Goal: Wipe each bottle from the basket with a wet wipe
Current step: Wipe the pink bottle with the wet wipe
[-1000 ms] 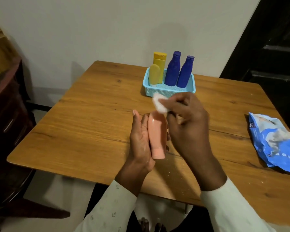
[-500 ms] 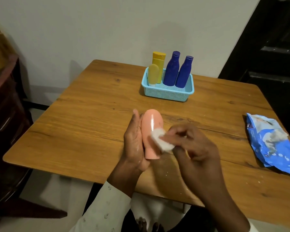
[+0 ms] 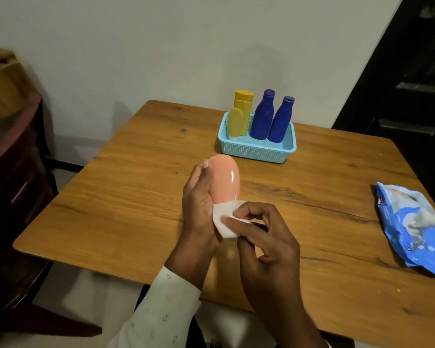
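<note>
My left hand (image 3: 199,207) grips a pink bottle (image 3: 225,179) from its left side, above the wooden table (image 3: 111,204). My right hand (image 3: 264,237) pinches a white wet wipe (image 3: 224,219) against the bottle's near, lower end, which the wipe hides. Behind, a light-blue basket (image 3: 259,149) holds a tall yellow bottle (image 3: 244,101), a smaller yellow bottle (image 3: 235,123) and two dark blue bottles (image 3: 261,116) (image 3: 281,121), all upright.
A blue wet-wipe packet (image 3: 412,227) lies at the table's right edge. Dark wooden furniture (image 3: 13,172) stands to the left of the table, a white wall is behind it, and a dark cabinet (image 3: 399,71) is at the right.
My right hand has drawn the wipe from the bottle's far tip down along its face to its near end. The left hand keeps hold of the bottle.
</note>
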